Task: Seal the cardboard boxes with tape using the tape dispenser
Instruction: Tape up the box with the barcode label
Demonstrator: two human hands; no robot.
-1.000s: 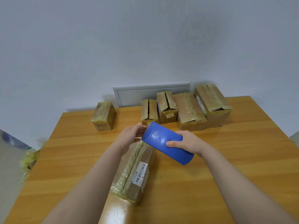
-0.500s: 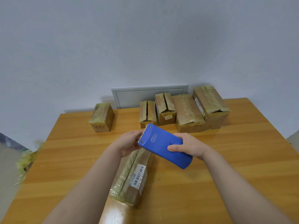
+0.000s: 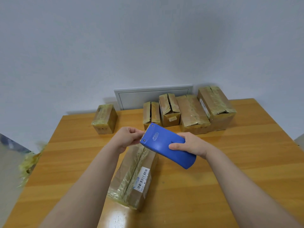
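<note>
The right hand (image 3: 191, 145) grips the blue tape dispenser (image 3: 162, 145) from its far right side. The thumb lies on the top face and the other fingers are curled around the body. The dispenser is held in the air above the far end of a long cardboard box (image 3: 131, 175), with its toothed end pointing to the far left.

The left hand (image 3: 126, 139) is at this toothed end. Its fingers are curled and the tips are closed together just at the teeth. I cannot tell if there is tape between them.

The long box lies on the wooden table (image 3: 238, 162) in the near middle. Old yellowish tape is along its top seam, and a white barcode label (image 3: 144, 178) is on its right side.

At the far edge of the table four more cardboard boxes stand in a row, touching each other: a small one (image 3: 151, 114), a taller one (image 3: 169, 111), a wide one (image 3: 192, 114) and the biggest one (image 3: 215, 107) at the right. One more small box (image 3: 104, 118) stands apart at the far left.

Behind the row there is a grey panel (image 3: 153, 96) in the wall. Yellowish tape scraps (image 3: 29, 163) are beside the left edge of the table.
</note>
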